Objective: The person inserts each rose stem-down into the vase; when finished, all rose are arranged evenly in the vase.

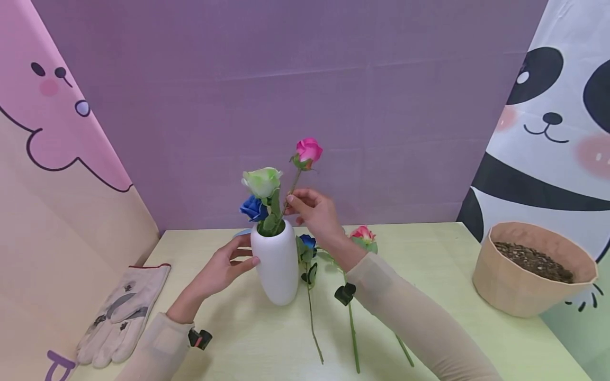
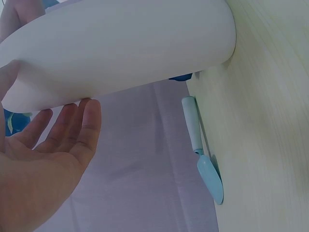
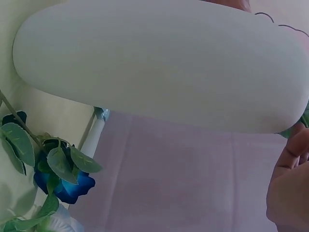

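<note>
A white vase (image 1: 274, 264) stands upright on the table, holding a pale green rose (image 1: 262, 182) and a blue rose (image 1: 254, 208). My left hand (image 1: 223, 269) grips the vase's left side near the top, thumb in front and fingertips against the far side. My right hand (image 1: 314, 214) pinches the stem of a pink rose (image 1: 308, 151) between thumb and fingers. Its bloom is up and its stem slants down into the vase mouth, where the lower end is hidden. In the right wrist view the vase (image 3: 159, 67) covers most of the stem.
Right of the vase lie another blue rose (image 1: 308, 242), a red-pink rose (image 1: 363, 234) and further green stems, partly under my right forearm. White gloves (image 1: 121, 315) lie at left. A light blue trowel (image 2: 210, 179) lies behind the vase. A pot of soil (image 1: 505, 286) stands right.
</note>
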Available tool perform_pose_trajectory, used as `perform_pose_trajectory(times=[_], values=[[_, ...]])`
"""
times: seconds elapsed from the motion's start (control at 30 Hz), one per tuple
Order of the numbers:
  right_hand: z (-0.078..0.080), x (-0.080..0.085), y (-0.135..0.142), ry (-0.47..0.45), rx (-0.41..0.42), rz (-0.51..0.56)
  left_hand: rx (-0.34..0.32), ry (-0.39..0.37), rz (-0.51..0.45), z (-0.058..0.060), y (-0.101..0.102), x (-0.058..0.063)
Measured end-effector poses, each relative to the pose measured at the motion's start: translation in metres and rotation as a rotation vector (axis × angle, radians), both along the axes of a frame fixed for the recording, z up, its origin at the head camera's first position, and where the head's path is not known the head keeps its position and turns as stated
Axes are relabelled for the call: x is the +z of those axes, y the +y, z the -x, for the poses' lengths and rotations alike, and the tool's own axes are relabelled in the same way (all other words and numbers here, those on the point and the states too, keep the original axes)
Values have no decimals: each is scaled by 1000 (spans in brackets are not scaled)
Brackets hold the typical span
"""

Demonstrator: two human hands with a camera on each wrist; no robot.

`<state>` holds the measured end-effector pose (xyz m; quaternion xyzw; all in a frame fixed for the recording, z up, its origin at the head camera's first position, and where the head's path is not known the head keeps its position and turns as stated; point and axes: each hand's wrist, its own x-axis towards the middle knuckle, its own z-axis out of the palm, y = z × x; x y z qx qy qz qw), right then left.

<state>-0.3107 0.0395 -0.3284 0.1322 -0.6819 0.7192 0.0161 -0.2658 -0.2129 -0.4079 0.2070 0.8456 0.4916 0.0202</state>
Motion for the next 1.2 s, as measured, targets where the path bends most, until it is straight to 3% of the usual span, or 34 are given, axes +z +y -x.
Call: perform_pose_trajectory(times=[0.43,0.63,1.0,1.2], values=[[-4,3,-5,-14,23,-30,8,-11,1,-1,0,3],[-6,4,-5,-24,36,36,5,-4,-3,-4,1,4],[-9,4,-4,-5,-27,125,7,-7,0,-5,1,3],[-8,3,-5,14,-56,123,6,-4,-6,-4,1,1]])
